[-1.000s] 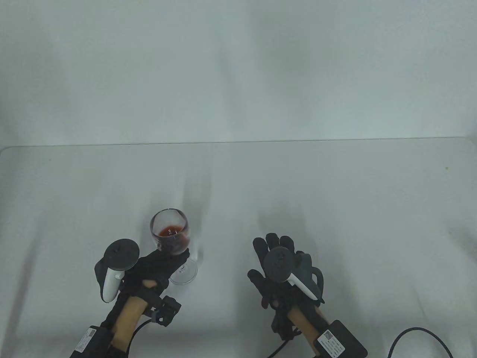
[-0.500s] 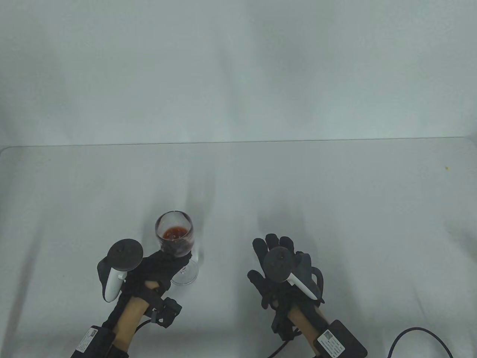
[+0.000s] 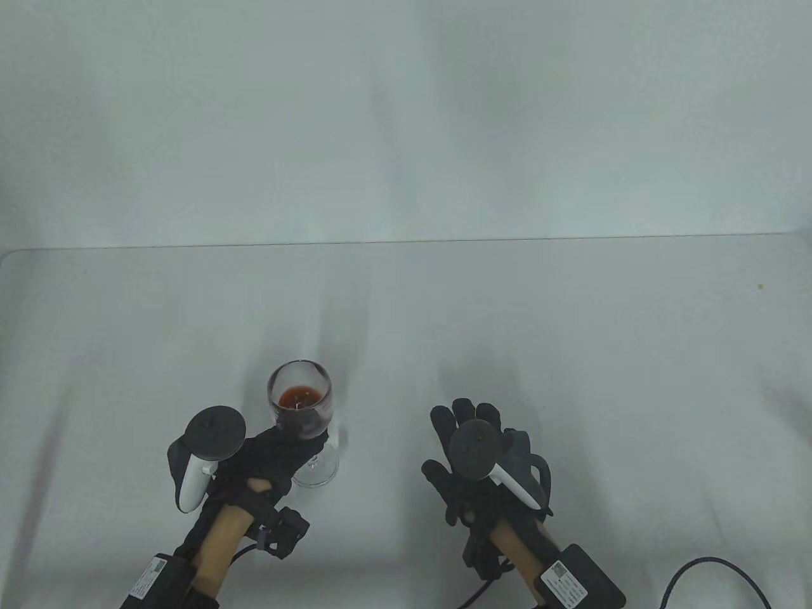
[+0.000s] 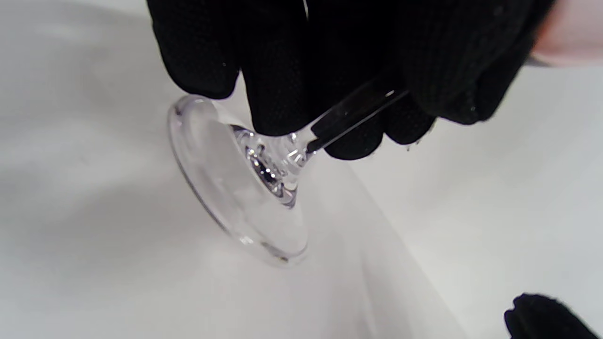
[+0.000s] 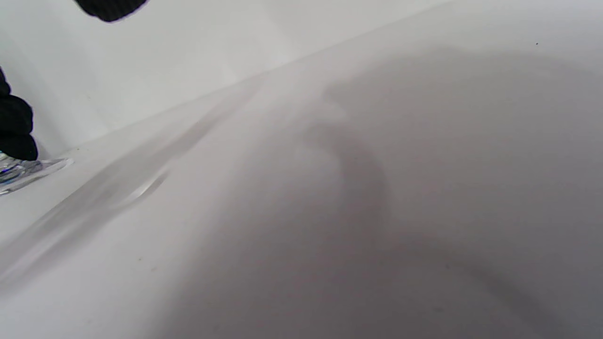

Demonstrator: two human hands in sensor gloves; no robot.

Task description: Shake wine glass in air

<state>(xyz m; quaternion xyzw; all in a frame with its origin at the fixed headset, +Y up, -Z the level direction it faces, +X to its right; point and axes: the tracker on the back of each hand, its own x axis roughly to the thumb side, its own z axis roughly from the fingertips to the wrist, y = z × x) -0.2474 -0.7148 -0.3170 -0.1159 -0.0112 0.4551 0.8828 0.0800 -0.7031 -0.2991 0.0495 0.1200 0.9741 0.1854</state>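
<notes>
Since the earlier frame the glass had drifted toward 3 o'clock over the table, held at 7 o'clock by the left hand pinching its slippery, fragile stem while the right hand rested flat, fingers spread.

The clear, glossy stemmed wine glass is smooth and throws bright glints off its foot, with dark red liquid shining wet in the bowl. Both black gloves, left hand and right hand, look like matt knit fabric with a fine weave. The pale grey table is smooth with a dull satin sheen.
</notes>
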